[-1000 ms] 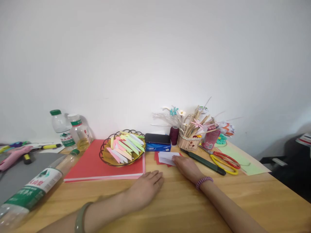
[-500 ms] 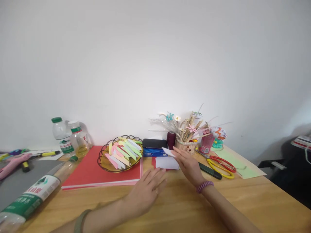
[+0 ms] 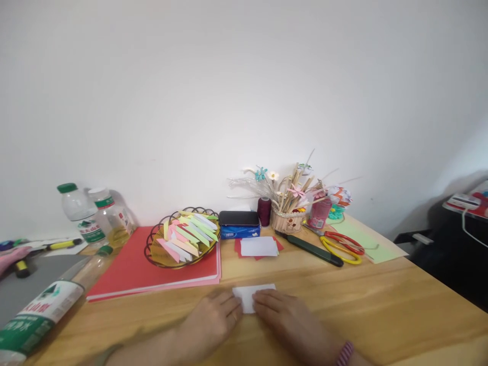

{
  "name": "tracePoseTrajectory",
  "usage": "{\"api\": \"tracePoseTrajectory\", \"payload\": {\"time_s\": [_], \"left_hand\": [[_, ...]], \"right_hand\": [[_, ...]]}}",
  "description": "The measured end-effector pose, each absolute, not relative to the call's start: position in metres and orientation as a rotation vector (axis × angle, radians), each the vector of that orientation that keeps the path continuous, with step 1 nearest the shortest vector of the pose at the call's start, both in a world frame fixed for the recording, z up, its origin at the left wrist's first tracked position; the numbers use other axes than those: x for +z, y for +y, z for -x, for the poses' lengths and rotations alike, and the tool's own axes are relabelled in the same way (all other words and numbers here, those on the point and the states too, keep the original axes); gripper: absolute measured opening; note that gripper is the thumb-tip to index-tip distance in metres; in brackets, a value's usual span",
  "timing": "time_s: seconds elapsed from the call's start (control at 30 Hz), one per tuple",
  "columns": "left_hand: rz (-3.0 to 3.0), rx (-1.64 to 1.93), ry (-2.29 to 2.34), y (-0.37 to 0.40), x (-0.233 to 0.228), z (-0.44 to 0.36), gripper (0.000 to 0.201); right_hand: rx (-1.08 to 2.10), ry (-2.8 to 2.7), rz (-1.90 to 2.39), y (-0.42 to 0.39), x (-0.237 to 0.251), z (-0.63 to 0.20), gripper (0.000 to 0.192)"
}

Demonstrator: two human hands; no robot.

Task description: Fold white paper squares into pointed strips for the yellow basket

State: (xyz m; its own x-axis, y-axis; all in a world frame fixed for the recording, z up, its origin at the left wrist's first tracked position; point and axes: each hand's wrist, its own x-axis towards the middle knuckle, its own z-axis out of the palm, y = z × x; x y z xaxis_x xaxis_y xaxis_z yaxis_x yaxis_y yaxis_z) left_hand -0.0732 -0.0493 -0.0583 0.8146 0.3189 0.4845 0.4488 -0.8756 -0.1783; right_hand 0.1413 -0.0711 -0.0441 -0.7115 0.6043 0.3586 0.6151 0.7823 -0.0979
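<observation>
A small rectangle of white paper (image 3: 247, 297) lies on the wooden table close in front of me. My left hand (image 3: 213, 317) holds its left edge with the fingers closed together. Across the right part of the paper rest the bunched fingers of my right hand (image 3: 285, 315), gripping it too. Both thumbs are out of sight under the hands. Farther back lies a small stack of paper rectangles (image 3: 259, 246), white on top with red edges showing beneath.
Folded paper strips fill a woven basket (image 3: 150, 254) on red paper sheets (image 3: 125, 269). Right of the stack are a green-handled cutter (image 3: 312, 250) and red-and-yellow scissors (image 3: 343, 246). Behind stand a phone on a blue box (image 3: 240, 231) and a pot of sticks (image 3: 287, 222). Bottles (image 3: 49, 307) occupy the left.
My right hand has brought a white paper from above the stack down to the near tabletop. My left hand has moved toward me and now grips the paper as well.
</observation>
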Motion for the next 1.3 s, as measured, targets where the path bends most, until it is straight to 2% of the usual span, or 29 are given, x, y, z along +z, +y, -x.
{"api": "tracePoseTrajectory", "payload": {"time_s": [0.27, 0.53, 0.8, 0.97, 1.13, 1.3], "left_hand": [[3.032, -0.719, -1.198, -0.062, -0.047, 0.067, 0.012], [3.077, -0.579, -1.784, -0.065, -0.032, 0.069, 0.013], [3.092, -0.797, -1.581, -0.06, -0.033, 0.075, 0.014], [3.149, -0.609, -1.488, -0.064, -0.034, 0.077, 0.009], [3.116, -0.637, -1.59, -0.067, -0.033, 0.076, 0.01], [3.055, -0.625, -1.769, -0.065, -0.03, 0.075, 0.011]], "right_hand": [[0.145, -2.551, 1.134, -0.081, -0.031, -0.14, 0.014], [0.307, -2.44, 1.338, -0.08, -0.031, -0.14, 0.015], [0.286, -2.46, 1.35, -0.072, -0.034, -0.132, 0.011], [0.3, -2.536, 1.245, -0.078, -0.033, -0.133, 0.012], [0.348, -2.504, 1.25, -0.076, -0.035, -0.139, 0.019], [0.561, -2.411, 1.268, -0.065, -0.034, -0.145, 0.016]]}}
